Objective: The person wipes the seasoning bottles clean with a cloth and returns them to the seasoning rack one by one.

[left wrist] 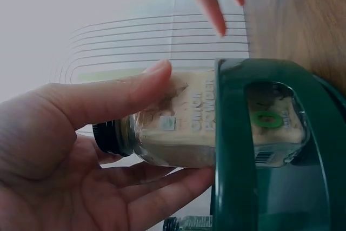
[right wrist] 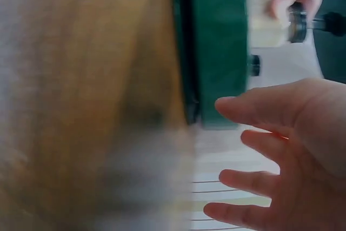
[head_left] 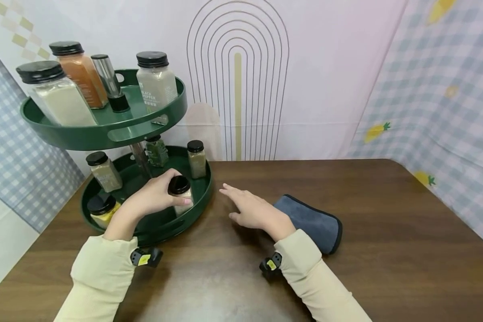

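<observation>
My left hand (head_left: pixel 154 197) grips a black-lidded glass jar of onion powder (left wrist: pixel 178 144), thumb on one side and fingers on the other. The jar stands upright inside the right front of the lower tier (head_left: pixel 203 203) of a green two-tier rack. In the left wrist view the rack's rim, with its handle slot, crosses in front of the jar's base. My right hand (head_left: pixel 257 212) hovers over the table just right of the rack, fingers spread and holding nothing.
Spice jars (head_left: pixel 104 172) stand around the lower tier. The upper tier (head_left: pixel 80 138) bears larger jars (head_left: pixel 157 85) and a silver cylinder (head_left: pixel 106 76). A grey-blue, black-edged cloth pad (head_left: pixel 311 223) lies on the wooden table (head_left: pixel 386 268) beside my right wrist. Patterned cloth hangs behind.
</observation>
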A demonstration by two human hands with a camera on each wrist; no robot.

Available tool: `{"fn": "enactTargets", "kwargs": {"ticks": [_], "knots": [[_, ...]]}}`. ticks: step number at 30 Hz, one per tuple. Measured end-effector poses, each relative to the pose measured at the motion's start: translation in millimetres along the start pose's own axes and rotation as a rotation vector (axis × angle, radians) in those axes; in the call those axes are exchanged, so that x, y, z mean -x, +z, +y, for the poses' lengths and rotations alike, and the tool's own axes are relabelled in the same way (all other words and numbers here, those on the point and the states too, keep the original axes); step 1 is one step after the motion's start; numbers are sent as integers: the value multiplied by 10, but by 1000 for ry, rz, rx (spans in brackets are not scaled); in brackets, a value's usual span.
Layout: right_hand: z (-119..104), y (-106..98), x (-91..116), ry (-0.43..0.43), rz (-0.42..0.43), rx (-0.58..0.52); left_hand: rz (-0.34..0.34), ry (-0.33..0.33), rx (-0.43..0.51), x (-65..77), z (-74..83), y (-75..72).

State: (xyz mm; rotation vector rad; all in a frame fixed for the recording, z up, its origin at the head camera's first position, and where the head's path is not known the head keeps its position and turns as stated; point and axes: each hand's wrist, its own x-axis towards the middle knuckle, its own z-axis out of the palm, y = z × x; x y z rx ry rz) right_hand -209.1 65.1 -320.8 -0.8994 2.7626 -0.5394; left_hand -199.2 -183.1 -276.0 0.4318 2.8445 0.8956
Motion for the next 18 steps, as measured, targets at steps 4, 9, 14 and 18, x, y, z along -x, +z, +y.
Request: {"fn": "enactTargets", "kwargs": {"ticks": [4, 9, 14, 18], "knots": [[-60, -170, 98, 7, 11, -16, 3, -19, -24, 0, 37, 44], [-98, -431, 300, -38, 118, 8, 213, 85, -57, 10, 274, 147], [22, -540, 579, -144, 315, 146, 550, 511, -61, -1, 586, 432], [205, -488, 762, -214, 411, 286, 514, 650, -234, -31, 667, 718]]}}
